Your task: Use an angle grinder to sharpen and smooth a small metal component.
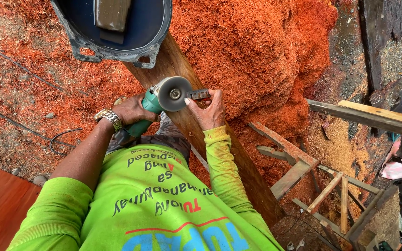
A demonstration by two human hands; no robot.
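A great heap of orange-red wood shavings [257, 51] is lying behind a long wooden beam [238, 162], which is running diagonally under a dark plastic tub [150, 32]. Over the beam, the left hand [133, 110] is clenching the green angle grinder [157, 104] by its body, disc [173, 94] facing up. The right hand [210, 111] is pinching a small dark tool [200, 95] against the disc's edge (likely a wrench, though I cannot tell). Steadying the grinder firmly would probably be helping most here.
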